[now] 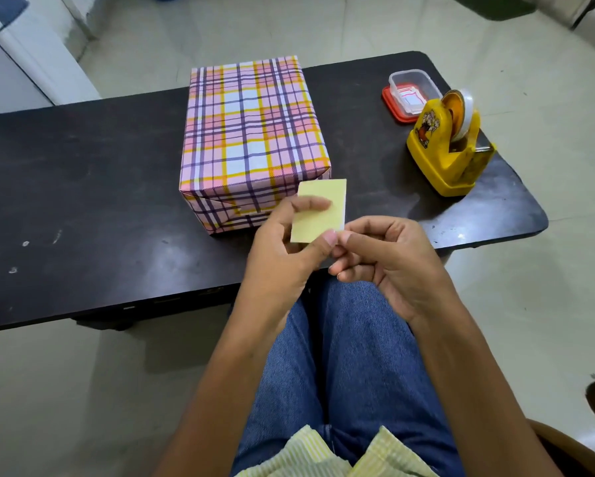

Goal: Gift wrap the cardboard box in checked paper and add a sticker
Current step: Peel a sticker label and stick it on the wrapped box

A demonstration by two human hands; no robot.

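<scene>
The box (251, 132), fully covered in pink, purple and yellow checked paper, stands on the dark table (82, 201) with a folded end facing me. In front of that end I hold a small pale yellow sticker sheet (323, 208) with its plain backing toward me. My left hand (285, 249) grips the sheet with a finger across its face and the thumb at its lower edge. My right hand (389, 259) pinches the sheet's lower right corner between thumb and forefinger. Both hands hover just over the table's near edge.
A yellow tape dispenser (447, 149) with a roll of clear tape sits at the table's right end. Behind it is a small clear plastic container (413, 89) on a red lid, holding stickers. My knees in blue jeans lie below the table edge.
</scene>
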